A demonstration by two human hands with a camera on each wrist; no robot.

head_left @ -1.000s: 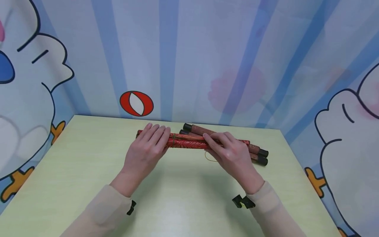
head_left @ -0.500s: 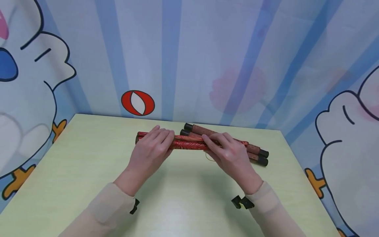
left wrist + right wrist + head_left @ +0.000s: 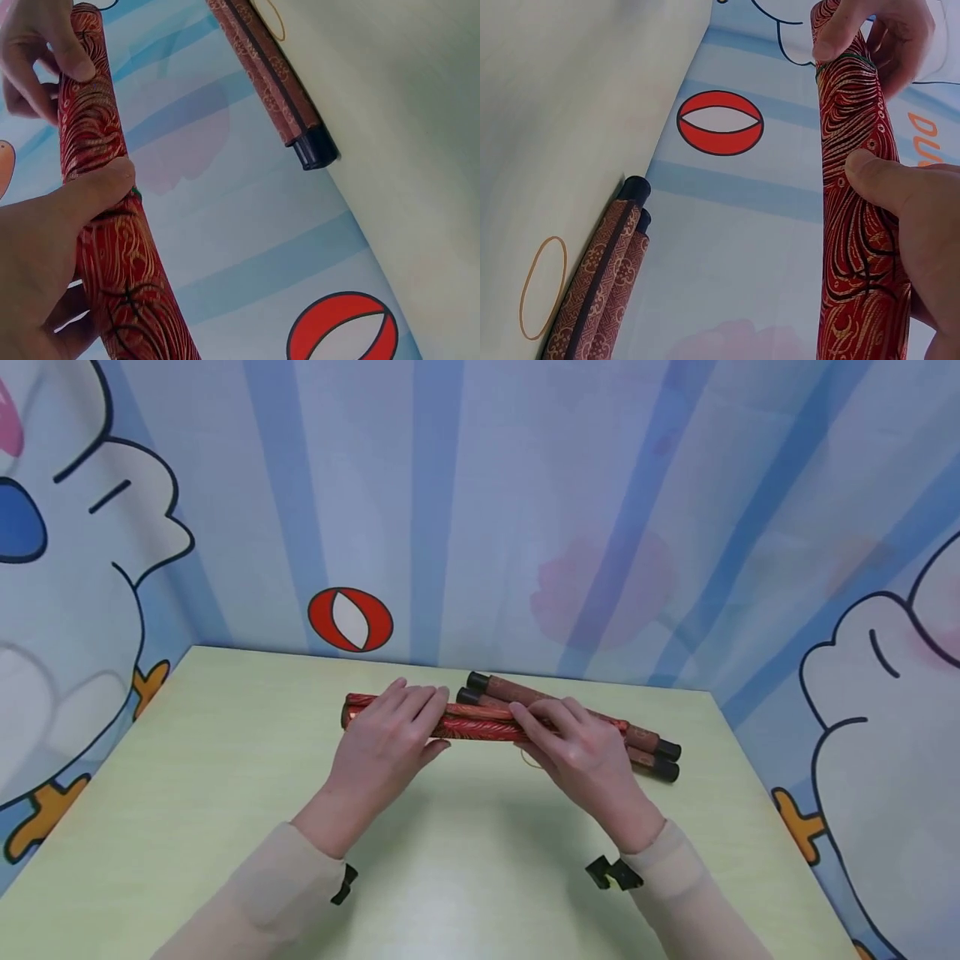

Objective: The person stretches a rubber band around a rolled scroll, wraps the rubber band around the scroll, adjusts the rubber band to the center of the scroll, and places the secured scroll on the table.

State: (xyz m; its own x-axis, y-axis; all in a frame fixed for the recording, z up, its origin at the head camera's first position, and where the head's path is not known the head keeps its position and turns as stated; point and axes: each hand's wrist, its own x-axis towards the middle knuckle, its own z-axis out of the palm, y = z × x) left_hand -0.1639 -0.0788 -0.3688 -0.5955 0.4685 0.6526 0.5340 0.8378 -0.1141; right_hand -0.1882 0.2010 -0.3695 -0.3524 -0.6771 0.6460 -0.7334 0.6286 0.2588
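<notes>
A red roll with gold and black patterning (image 3: pixel 480 723) is held crosswise above the table, an end toward each side. My left hand (image 3: pixel 386 735) grips its left part, thumb on the near side and fingers over the top. On the right part, my right hand (image 3: pixel 581 756) grips it the same way. In the right wrist view a thin green band (image 3: pixel 861 57) circles the roll by the left thumb; in the head view the left fingers cover it. Behind the roll lie two brown patterned scrolls (image 3: pixel 513 690) with black end caps, partly hidden by it and my right hand.
A thin orange-yellow loop (image 3: pixel 543 288) lies on the table beside the brown scrolls. The pale table (image 3: pixel 247 735) ends at a blue striped backdrop (image 3: pixel 480 510) with cartoon figures printed on the sides.
My left hand has slid slightly right along the red roll, over the green band that showed beside its fingers before. The right hand and the brown scrolls have stayed nearly in place.
</notes>
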